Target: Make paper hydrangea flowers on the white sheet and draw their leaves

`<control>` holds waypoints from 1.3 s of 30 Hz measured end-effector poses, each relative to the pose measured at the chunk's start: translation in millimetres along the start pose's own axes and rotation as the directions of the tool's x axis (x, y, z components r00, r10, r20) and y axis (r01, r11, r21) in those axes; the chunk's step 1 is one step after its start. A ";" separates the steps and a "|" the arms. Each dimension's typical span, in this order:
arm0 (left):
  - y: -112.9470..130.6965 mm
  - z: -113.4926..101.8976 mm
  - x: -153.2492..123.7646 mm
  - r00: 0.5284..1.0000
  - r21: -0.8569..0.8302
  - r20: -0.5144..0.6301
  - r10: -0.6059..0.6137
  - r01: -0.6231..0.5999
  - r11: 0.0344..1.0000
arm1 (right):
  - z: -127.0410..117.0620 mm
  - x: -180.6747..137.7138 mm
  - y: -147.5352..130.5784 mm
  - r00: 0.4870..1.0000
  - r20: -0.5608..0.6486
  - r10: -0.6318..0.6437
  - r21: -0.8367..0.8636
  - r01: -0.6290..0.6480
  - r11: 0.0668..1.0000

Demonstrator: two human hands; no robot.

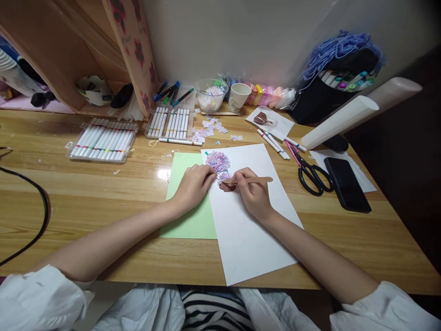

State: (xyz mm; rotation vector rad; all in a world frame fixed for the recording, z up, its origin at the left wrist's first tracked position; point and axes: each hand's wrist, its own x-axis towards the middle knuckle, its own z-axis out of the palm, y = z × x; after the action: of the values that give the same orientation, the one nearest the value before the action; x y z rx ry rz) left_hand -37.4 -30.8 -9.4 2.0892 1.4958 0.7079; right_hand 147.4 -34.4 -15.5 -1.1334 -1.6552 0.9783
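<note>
Ok, so the busiest bit is the hardest to see. The right hand [254, 195] covers part of the brown patch [225, 186] on the white sheet [255, 239], and I can't make out if the tip of the wooden stick [263, 179] actually touches it. That hand is closed round the stick in a pen-style pinch, with the far end poking out toward 3 o'clock.

The left hand [195, 184] is loosely curled, back up, thumb side right by the fluffy pink-purple clump [218, 162]. Its fingertips are tucked out of sight, so no clue whether it's pinching anything. The clump sits at the sheet's 11 o'clock corner, brown patch below it around 5.

Forearms come in from 8 and 4 o'clock, white sleeves [44, 294] chopped off by the frame. The green sheet [193, 225] is partly buried under the white one and the left wrist. Scissors [310, 175] and a phone [347, 185] lie around 3 on the table [138, 257]; a black cable [44, 207] runs out of view at 9.
</note>
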 end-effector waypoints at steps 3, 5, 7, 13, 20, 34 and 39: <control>-0.8 -0.4 -0.1 1.000 -0.008 -0.006 0.005 -0.005 1.000 | 0.6 2.3 -2.4 1.000 -0.015 0.026 0.030 -0.026 0.999; -1.5 -0.1 0.0 1.000 -0.014 -0.007 0.005 -0.005 1.000 | 0.3 4.0 -4.2 0.998 -0.034 0.049 0.015 -0.049 0.999; -1.8 0.9 -0.3 1.000 -0.023 -0.008 0.004 -0.005 1.000 | -0.5 5.1 -5.3 0.995 -0.059 0.078 0.031 -0.077 0.997; -2.4 -2.9 -1.2 0.998 -0.092 -0.055 0.004 -0.009 0.996 | -5.8 3.7 -2.1 0.981 -0.190 0.030 0.141 -0.003 0.990; -18.4 -38.2 44.9 0.965 0.184 -0.261 0.028 0.021 0.983 | -10.1 10.0 3.1 0.968 -0.220 0.123 0.282 -0.057 0.958; -16.8 -11.2 123.9 0.989 0.299 -0.073 -0.128 0.144 0.943 | -11.6 14.6 3.3 0.959 -0.195 0.208 0.379 -0.122 0.918; -23.5 -13.2 125.0 0.989 0.222 -0.068 -0.128 0.140 0.965 | -11.5 14.9 4.1 0.961 -0.200 0.191 0.389 -0.101 0.916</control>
State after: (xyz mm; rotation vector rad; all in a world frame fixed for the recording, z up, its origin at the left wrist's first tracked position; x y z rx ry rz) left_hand -28.7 96.3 2.4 2.1198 1.8030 0.5691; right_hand 156.3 -17.7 -12.4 -1.0722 -1.1441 1.1516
